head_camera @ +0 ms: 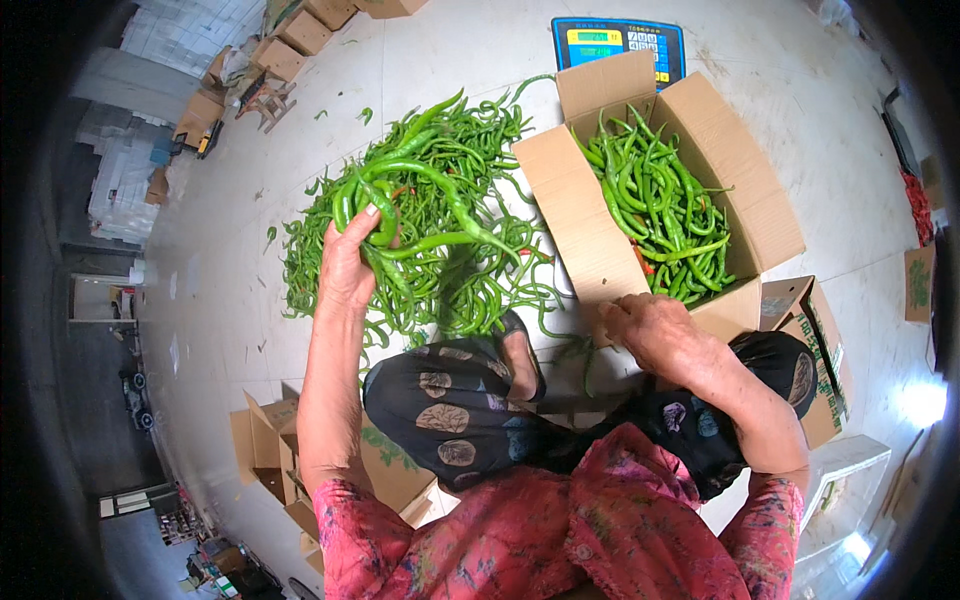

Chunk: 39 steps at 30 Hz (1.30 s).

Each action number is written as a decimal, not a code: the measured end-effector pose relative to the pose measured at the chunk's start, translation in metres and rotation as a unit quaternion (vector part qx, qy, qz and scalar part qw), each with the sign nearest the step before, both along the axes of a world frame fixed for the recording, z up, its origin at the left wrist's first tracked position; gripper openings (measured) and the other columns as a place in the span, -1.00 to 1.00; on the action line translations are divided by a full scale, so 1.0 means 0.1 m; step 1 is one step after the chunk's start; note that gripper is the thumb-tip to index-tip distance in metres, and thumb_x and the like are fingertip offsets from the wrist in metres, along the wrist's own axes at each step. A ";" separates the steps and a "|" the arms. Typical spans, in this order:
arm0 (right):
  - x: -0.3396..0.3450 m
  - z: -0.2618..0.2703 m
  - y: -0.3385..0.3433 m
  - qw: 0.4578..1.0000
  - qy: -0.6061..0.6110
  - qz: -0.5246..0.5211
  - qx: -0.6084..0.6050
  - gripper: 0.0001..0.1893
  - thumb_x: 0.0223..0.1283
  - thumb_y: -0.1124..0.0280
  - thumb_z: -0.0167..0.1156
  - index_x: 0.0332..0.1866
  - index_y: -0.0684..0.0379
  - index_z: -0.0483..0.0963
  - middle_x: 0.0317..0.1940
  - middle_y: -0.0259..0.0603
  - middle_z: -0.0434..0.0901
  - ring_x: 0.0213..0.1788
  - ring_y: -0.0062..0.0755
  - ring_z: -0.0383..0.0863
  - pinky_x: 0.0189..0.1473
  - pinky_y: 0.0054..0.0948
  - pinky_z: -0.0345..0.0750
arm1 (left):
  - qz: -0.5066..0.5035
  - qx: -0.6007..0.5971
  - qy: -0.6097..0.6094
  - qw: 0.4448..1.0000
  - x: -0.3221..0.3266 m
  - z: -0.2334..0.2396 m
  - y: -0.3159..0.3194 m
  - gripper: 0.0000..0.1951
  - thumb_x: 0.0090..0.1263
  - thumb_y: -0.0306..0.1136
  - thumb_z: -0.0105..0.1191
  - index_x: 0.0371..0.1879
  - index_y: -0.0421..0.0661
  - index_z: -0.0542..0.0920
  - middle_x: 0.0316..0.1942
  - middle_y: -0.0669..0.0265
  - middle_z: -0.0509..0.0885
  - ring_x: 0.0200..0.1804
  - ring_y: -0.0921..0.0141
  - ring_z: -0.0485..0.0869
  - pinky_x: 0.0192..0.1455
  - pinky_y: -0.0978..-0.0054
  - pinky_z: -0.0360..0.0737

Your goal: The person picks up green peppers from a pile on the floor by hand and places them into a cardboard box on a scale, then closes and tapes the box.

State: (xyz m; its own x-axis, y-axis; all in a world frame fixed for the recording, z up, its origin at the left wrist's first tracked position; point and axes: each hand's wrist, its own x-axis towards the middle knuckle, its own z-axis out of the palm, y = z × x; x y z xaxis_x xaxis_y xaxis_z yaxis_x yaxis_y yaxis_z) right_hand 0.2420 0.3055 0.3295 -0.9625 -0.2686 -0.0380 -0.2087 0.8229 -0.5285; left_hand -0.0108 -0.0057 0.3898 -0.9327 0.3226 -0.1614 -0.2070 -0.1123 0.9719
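A bunch of long green chili peppers (386, 180) is gripped in my left hand (350, 259), the thumb pressed over them. That hand is above a wide pile of green chili peppers (465, 292) spread on the floor. An open cardboard box (577, 214) stands to the right of the pile. More green chili peppers (660, 202) lie inside it, with a few red bits among them. My right hand (649, 330) is at the box's near corner, fingers curled. Whether it pinches anything is hidden by the hand itself.
A digital scale's keypad and display (619, 49) stand behind the box. Cardboard boxes lie by my left side (277, 442) and beside my right knee (814, 337). A polystyrene box (840, 480) sits at the lower right. A small wooden stool (266, 101) stands at the upper left.
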 end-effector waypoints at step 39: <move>-0.43 0.48 0.17 0.676 -0.096 -0.199 -0.703 -0.76 0.40 0.30 0.24 0.00 0.24 0.51 -0.22 -0.32 0.65 -0.32 -0.70 0.57 -0.24 -0.68 0.54 | -0.323 0.303 -0.228 0.867 1.23 -0.22 1.37 -0.39 0.42 -0.10 0.17 0.33 -0.24 0.39 0.20 0.09 0.57 0.11 0.29 0.59 0.16 0.32 0.52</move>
